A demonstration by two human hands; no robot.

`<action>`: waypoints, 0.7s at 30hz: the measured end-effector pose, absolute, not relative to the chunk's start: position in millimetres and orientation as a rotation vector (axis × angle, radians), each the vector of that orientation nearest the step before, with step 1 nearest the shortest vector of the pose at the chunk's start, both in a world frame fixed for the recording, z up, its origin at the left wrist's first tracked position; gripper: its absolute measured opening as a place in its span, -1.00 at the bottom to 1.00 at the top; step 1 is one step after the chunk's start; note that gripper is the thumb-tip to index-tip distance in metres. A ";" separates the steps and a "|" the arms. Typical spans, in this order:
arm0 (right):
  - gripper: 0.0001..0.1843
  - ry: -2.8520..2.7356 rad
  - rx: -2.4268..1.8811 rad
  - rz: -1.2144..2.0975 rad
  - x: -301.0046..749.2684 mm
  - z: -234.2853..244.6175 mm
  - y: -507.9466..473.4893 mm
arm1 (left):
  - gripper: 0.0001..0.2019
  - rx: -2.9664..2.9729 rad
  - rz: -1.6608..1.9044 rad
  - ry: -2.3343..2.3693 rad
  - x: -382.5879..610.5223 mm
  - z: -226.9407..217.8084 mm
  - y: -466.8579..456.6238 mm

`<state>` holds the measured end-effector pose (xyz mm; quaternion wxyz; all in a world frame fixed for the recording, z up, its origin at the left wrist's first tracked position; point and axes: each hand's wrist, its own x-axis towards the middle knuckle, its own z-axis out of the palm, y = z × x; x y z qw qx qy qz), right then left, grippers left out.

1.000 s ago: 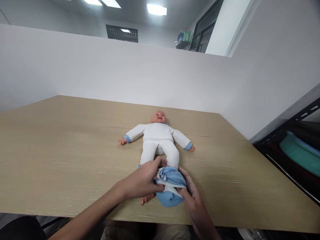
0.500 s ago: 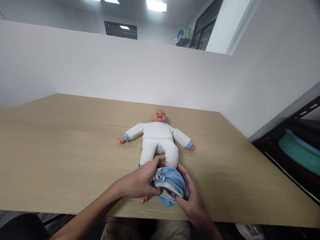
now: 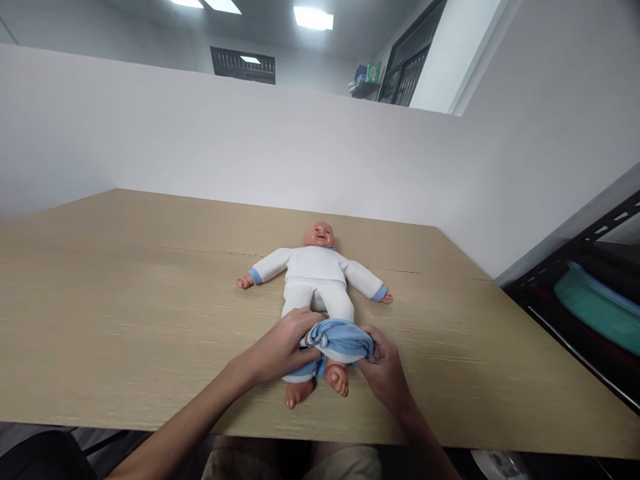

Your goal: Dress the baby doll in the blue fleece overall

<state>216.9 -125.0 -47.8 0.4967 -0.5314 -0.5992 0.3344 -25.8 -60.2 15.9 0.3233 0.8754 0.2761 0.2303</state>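
Observation:
A baby doll [image 3: 314,265] lies on its back on the table, its head away from me and its feet toward me. It has a white cloth body with blue cuffs. Blue pants [image 3: 345,339] with white edging are bunched around its lower legs, and both bare feet stick out below. My left hand [image 3: 286,341] grips the gathered cloth at the inner side of the leg on the right. On that leg's outer side, my right hand [image 3: 384,363] pinches the same cloth. Parts of my fingers are hidden behind the fabric.
The wooden table [image 3: 150,307] spreads out around the doll, its near edge close to my lap. A white wall [image 3: 240,140] rises behind it. At the right stands a black metal rack [image 3: 590,233] holding folded green cloth [image 3: 595,300].
The bunched pant leg has moved up the doll's leg on the right, so that foot now shows below it. Both hands still hold the cloth.

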 end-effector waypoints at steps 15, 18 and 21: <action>-0.66 -1.695 -0.984 1.328 257.0 -0.9 -80.0 | -0.64 2.317 0.563 0.743 -35.0 29.3 -40.5; -0.63 -1.507 -1.017 1.315 252.4 -15.8 -63.7 | -0.70 2.313 0.632 0.818 -33.3 25.8 -38.3; -0.66 -1.238 -1.050 1.407 247.2 -34.7 -58.4 | -0.73 2.317 0.691 0.926 -42.3 17.6 -39.6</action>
